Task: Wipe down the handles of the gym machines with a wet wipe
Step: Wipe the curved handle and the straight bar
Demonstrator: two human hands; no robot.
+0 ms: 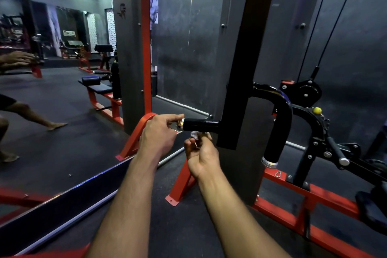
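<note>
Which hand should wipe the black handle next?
The right hand. It holds the white wet wipe in its fingers, just under the short black handle, so it probably only needs to lift a little. The left hand has no wipe; its fingers touch the handle's metal end cap.

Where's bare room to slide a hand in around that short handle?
Free: above the horizontal black handle, toward the grey wall. Crowded: its capped end, where the left hand touches, and underneath, where the right hand pinches the wet wipe.
</note>
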